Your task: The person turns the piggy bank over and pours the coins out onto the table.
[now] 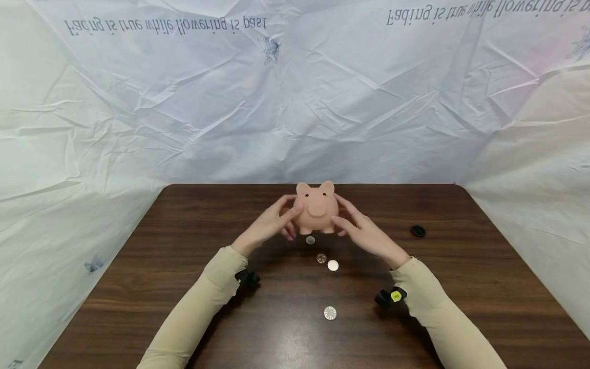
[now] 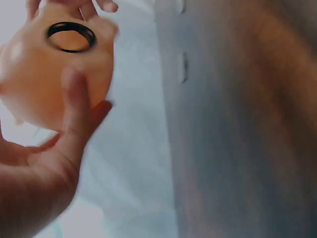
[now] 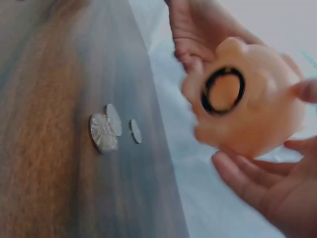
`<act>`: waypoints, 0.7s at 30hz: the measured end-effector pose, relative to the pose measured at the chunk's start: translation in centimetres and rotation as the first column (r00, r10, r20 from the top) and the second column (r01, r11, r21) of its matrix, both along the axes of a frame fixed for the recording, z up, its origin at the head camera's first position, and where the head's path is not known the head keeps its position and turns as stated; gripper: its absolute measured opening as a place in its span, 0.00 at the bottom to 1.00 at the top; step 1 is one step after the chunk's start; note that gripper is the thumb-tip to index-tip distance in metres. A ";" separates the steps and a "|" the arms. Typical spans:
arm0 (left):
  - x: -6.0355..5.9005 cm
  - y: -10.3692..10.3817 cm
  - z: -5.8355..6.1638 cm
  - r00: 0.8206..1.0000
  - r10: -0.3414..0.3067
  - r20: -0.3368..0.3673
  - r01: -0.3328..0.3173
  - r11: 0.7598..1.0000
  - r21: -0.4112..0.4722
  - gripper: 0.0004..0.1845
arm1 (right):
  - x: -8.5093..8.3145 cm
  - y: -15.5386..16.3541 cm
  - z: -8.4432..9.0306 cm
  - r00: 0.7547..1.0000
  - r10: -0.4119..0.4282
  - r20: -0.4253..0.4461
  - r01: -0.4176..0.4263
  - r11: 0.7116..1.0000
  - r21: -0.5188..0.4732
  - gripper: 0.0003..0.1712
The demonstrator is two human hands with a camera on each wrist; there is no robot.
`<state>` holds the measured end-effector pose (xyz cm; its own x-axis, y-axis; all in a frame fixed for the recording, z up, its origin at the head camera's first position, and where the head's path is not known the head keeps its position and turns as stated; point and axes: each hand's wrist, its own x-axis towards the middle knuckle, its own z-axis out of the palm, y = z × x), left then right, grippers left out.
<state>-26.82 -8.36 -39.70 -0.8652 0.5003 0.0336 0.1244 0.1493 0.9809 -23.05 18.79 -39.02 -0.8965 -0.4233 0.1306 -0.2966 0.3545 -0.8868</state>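
Note:
A pink piggy bank (image 1: 316, 209) is held up off the table, its snout facing the head camera and its ears on top. My left hand (image 1: 272, 221) grips one side and my right hand (image 1: 366, 233) grips the other, thumbs toward the front. Both wrist views show a black-rimmed round hole (image 3: 204, 99) in its underside. Below it lie several silvery coins, among them a bright coin (image 1: 333, 265) and a nearer coin (image 1: 330, 313). One coin (image 1: 310, 240) appears just beneath the feet; whether it touches the table I cannot tell.
On the right part of the dark wooden table (image 1: 207, 215) lies a small black round cap (image 1: 418, 231). A wrinkled white sheet (image 1: 295, 113) with printed lettering hangs behind the table and along its sides.

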 end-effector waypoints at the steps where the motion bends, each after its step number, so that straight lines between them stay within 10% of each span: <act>1: 0.1 -0.2 0.4 0.999 -0.012 -0.034 0.013 1.000 0.018 0.32 | 0.1 0.1 0.2 0.999 0.029 -0.026 -0.030 0.999 -0.034 0.38; 6: 0.7 -1.1 2.3 0.971 -0.058 -0.231 0.069 0.997 0.038 0.46 | 0.7 0.2 1.0 0.986 0.091 -0.137 -0.114 0.979 -0.167 0.52; 11: 1.4 -1.4 3.5 0.903 -0.101 -0.418 0.095 0.995 -0.035 0.56 | 1.1 0.2 1.7 0.950 0.090 -0.298 -0.145 0.975 -0.170 0.60; 17: 1.8 -1.2 4.1 0.776 -0.155 -0.612 0.111 0.988 -0.111 0.60 | 0.9 0.1 1.9 0.789 0.086 -0.608 -0.126 0.992 -0.022 0.59; 21: 1.8 -0.8 3.7 0.675 -0.175 -0.717 0.124 0.984 -0.124 0.59 | 0.7 0.1 1.3 0.734 0.102 -0.672 -0.144 0.990 -0.008 0.59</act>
